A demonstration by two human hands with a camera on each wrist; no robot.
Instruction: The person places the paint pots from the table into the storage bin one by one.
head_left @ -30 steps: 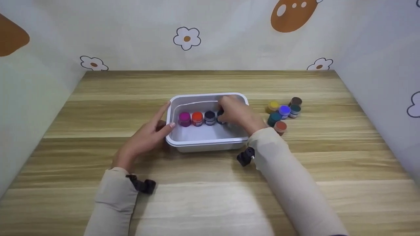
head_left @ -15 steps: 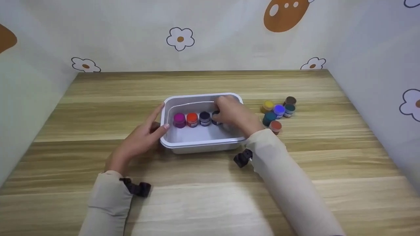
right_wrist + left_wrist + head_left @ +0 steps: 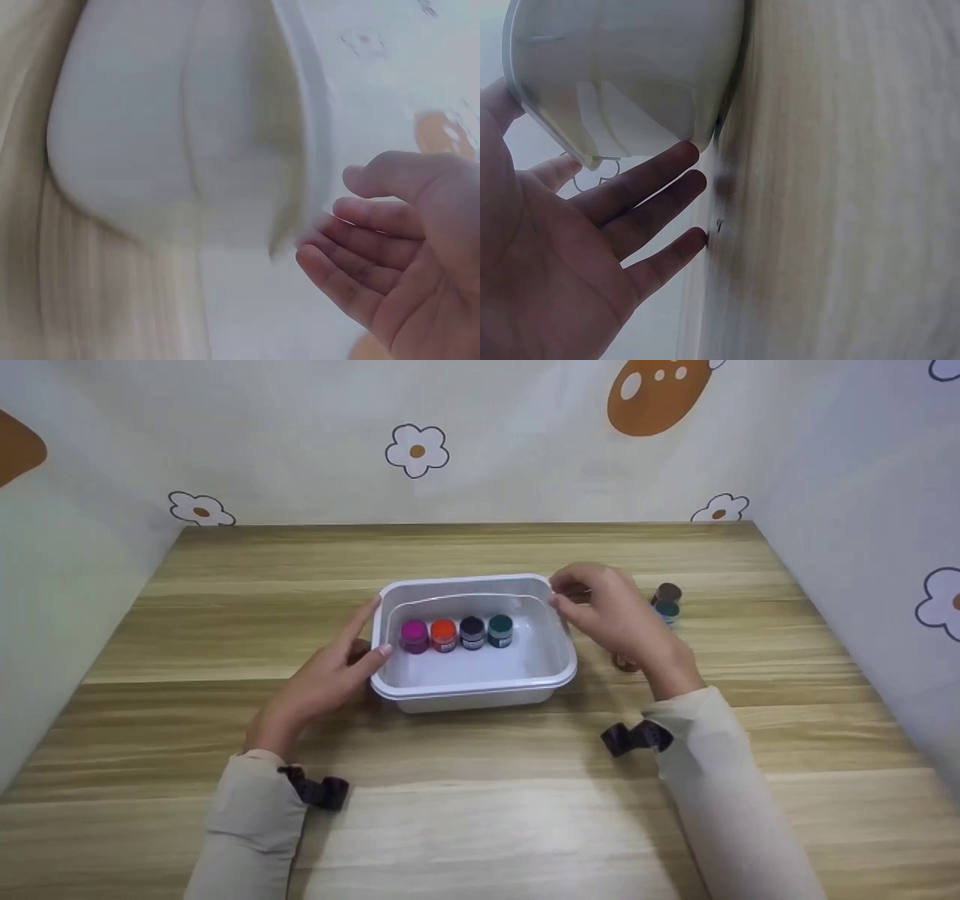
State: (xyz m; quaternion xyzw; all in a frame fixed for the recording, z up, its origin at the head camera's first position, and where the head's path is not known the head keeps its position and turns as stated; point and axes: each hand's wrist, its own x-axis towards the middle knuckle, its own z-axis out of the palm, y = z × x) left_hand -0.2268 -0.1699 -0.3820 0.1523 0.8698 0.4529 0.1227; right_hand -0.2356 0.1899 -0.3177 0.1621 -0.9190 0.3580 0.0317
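Observation:
A white plastic tub (image 3: 474, 690) stands on the table with a row of small paint jars inside: purple (image 3: 415, 637), orange (image 3: 443, 636), black (image 3: 472, 633) and dark green (image 3: 500, 631). My left hand (image 3: 319, 682) rests against the tub's left end, thumb and index finger touching the rim; in the left wrist view its fingers (image 3: 656, 180) lie straight under that rim. Beside the right rim is my right hand (image 3: 619, 615), holding nothing, its fingers loosely bent. The right wrist view shows this bare palm (image 3: 420, 277) near the tub's edge; contact is unclear.
Right of the tub, a brown-lidded jar (image 3: 667, 593), a green-lidded jar (image 3: 666, 613) and a reddish jar (image 3: 625, 663) show around my right hand, which covers other jars there. Patterned walls (image 3: 300, 442) border the wooden table (image 3: 480, 810) at the back and sides.
My right hand has let go of the dark green jar inside the tub and moved out over the right rim, now covering some loose jars. The left hand stays at the tub.

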